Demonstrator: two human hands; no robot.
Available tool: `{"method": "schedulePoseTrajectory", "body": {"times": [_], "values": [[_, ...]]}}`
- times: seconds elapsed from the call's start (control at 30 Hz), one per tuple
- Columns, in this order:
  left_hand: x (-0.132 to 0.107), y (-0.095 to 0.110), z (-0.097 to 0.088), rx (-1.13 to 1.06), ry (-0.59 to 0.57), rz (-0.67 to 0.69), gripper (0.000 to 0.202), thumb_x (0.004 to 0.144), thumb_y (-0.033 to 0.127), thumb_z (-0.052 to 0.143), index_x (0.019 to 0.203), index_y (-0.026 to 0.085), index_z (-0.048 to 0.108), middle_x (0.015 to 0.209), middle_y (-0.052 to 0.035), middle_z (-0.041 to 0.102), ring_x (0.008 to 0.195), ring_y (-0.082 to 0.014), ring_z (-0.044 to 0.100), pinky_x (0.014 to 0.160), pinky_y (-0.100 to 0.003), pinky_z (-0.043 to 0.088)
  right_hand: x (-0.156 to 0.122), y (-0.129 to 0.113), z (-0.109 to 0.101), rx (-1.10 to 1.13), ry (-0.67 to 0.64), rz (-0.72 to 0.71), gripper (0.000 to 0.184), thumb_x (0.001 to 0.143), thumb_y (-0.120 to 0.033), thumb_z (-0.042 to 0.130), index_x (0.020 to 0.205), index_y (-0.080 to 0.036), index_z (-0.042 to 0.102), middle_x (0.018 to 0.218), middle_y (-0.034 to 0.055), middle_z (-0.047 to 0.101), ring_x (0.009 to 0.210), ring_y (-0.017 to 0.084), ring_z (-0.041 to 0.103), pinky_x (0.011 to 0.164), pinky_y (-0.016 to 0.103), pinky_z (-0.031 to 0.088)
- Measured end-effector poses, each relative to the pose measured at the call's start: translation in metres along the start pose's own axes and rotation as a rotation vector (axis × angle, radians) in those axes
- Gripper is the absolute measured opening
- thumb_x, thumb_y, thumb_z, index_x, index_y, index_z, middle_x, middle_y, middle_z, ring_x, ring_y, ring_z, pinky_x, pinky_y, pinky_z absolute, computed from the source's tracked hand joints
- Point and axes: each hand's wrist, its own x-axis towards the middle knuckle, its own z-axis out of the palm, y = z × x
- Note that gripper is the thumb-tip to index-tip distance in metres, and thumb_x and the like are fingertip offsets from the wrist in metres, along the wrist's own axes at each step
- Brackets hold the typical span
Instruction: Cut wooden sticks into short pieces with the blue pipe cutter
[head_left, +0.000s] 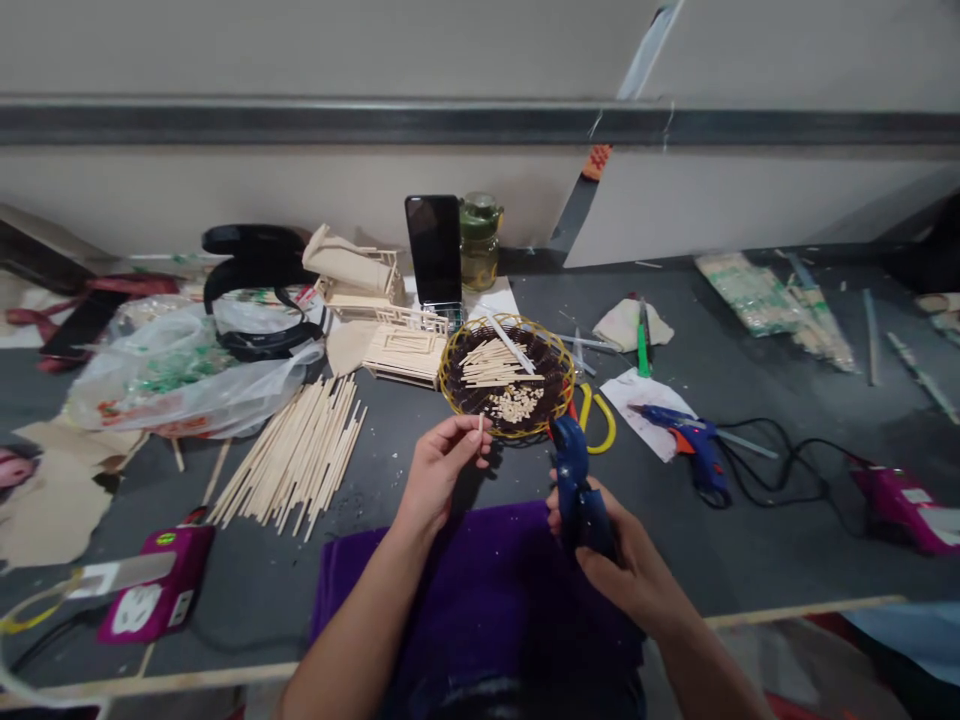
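My left hand (442,465) is closed, pinching a short piece of wooden stick (481,428) upright between thumb and fingers. It is just in front of a brown wicker basket (559,345) with a yellow rim. Inside the basket lie thin wooden sticks (487,362) and small cut bits (516,403). My right hand (611,555) is wrapped round a blue hand cutter (576,480), its head pointing up and away from me. The cutter is apart from the stick piece. I cannot make out its blades. A purple cloth (480,600) lies under my forearms.
Loose wooden sticks (296,450) lie left, beside a plastic bag (187,370). Wooden models (405,350), a phone (435,250) and a green jar (480,240) stand behind. Yellow-handled scissors (600,425) and a corded blue glue gun (694,445) lie right.
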Motion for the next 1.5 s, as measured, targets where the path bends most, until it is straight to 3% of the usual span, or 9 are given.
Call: {"method": "schedulePoseTrajectory", "body": {"times": [0.13, 0.27, 0.43, 0.57, 0.93, 1.13, 1.5], "values": [[-0.004, 0.001, 0.002, 0.109, -0.028, 0.068, 0.025, 0.074, 0.038, 0.076, 0.086, 0.016, 0.073, 0.084, -0.0054, 0.067, 0.071, -0.0124, 0.058, 0.058, -0.020, 0.048, 0.004, 0.005, 0.017, -0.238, 0.124, 0.005, 0.048, 0.083, -0.021, 0.054, 0.130, -0.019, 0.046, 0.109, 0.0115, 0.067, 0.095, 0.023, 0.067, 0.081, 0.034, 0.057], [-0.008, 0.003, 0.004, 0.256, -0.082, 0.202, 0.018, 0.080, 0.036, 0.071, 0.084, 0.018, 0.073, 0.083, -0.0033, 0.062, 0.070, -0.0124, 0.054, 0.060, -0.021, 0.045, 0.015, 0.008, 0.024, -0.502, 0.244, -0.152, 0.047, 0.083, -0.019, 0.052, 0.129, -0.016, 0.044, 0.114, 0.0155, 0.063, 0.105, 0.028, 0.062, 0.089, 0.042, 0.053], [-0.012, 0.005, 0.003, 0.380, -0.139, 0.328, 0.016, 0.085, 0.034, 0.066, 0.083, 0.019, 0.074, 0.082, -0.0045, 0.063, 0.075, -0.0150, 0.056, 0.068, -0.024, 0.045, 0.029, 0.008, 0.027, -0.623, 0.258, -0.179, 0.049, 0.073, -0.014, 0.053, 0.122, -0.015, 0.048, 0.109, 0.0153, 0.062, 0.100, 0.031, 0.059, 0.088, 0.047, 0.051], [-0.014, 0.007, 0.006, 0.459, -0.176, 0.380, 0.015, 0.087, 0.030, 0.064, 0.082, 0.020, 0.074, 0.081, -0.0052, 0.063, 0.078, -0.0168, 0.057, 0.072, -0.026, 0.045, 0.033, 0.008, 0.031, -0.647, 0.251, -0.197, 0.047, 0.074, -0.016, 0.052, 0.121, -0.012, 0.049, 0.109, 0.0169, 0.062, 0.100, 0.032, 0.057, 0.088, 0.049, 0.050], [-0.019, 0.012, 0.008, 0.634, -0.144, 0.510, 0.015, 0.086, 0.021, 0.062, 0.085, 0.024, 0.077, 0.072, -0.0026, 0.062, 0.067, -0.0141, 0.055, 0.060, -0.023, 0.042, 0.032, 0.021, 0.033, -0.600, 0.274, -0.344, 0.055, 0.082, -0.024, 0.053, 0.134, -0.015, 0.039, 0.115, 0.0168, 0.059, 0.104, 0.032, 0.058, 0.088, 0.050, 0.051], [-0.020, 0.014, 0.008, 0.665, -0.165, 0.538, 0.019, 0.085, 0.014, 0.060, 0.083, 0.025, 0.076, 0.071, -0.0018, 0.060, 0.067, -0.0140, 0.056, 0.060, -0.022, 0.042, 0.029, 0.016, 0.035, -0.550, 0.271, -0.299, 0.062, 0.074, -0.013, 0.055, 0.134, -0.019, 0.039, 0.115, 0.0145, 0.059, 0.106, 0.031, 0.058, 0.091, 0.047, 0.051], [-0.024, 0.020, 0.008, 0.689, -0.186, 0.542, 0.023, 0.083, 0.007, 0.060, 0.081, 0.024, 0.076, 0.068, -0.0007, 0.056, 0.061, -0.0116, 0.052, 0.054, -0.020, 0.040, 0.026, 0.017, 0.039, -0.450, 0.226, -0.242, 0.056, 0.072, -0.011, 0.056, 0.126, -0.020, 0.044, 0.105, 0.0107, 0.063, 0.095, 0.026, 0.064, 0.084, 0.037, 0.055]]}}
